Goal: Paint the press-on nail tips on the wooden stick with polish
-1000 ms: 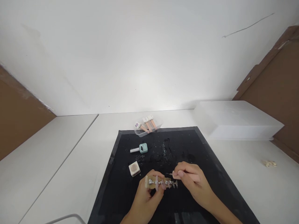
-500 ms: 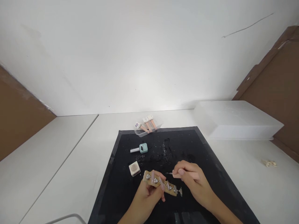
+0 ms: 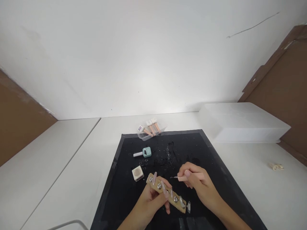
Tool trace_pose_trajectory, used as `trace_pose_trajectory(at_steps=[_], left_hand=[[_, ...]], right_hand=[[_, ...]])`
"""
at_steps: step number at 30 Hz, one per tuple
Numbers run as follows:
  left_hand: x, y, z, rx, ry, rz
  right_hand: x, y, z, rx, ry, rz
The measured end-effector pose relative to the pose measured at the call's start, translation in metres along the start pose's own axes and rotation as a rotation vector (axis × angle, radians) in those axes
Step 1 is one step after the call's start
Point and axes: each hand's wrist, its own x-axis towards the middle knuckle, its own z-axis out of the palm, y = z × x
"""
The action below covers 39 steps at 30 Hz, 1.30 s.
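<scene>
Gripping tan bar (image 3: 171, 200) in left hand (image 3: 153, 201) above black mat (image 3: 124, 182), with nail tips (image 3: 163, 187) already mounted along it. Pinching brush (image 3: 182, 179) in right hand (image 3: 200, 185), near but apart from tips. Can't tell coated from bare, or count any left.

Text: none legible | teal bottle (image 3: 148, 152): marks too small to read

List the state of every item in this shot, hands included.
left hand: closed around the bar
bar: held slanting
nail tips: mounted along the bar
right hand: pinching the brush
brush: held, tip apart from the bar
teal bottle: lying on the mat
white cube: on the mat
tray: open, holding three bottles
mat: flat, marked
</scene>
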Motion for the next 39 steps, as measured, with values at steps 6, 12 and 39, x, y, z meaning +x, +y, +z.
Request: trace_pose_trajectory(at_steps=[6,12,39], left_hand=[[-0.001,0.001,0.001,-0.086,0.022,-0.046],[-0.001,0.006,0.004,-0.132,0.029,-0.107],[-0.003,0.008,0.002,-0.220,-0.043,-0.182]], right_hand=[[-0.004,0.005,-0.001,0.157,-0.183,-0.012],[-0.001,0.006,0.001,0.146,-0.076,0.063],[0.002,0.007,0.006,0.271,0.006,0.146]])
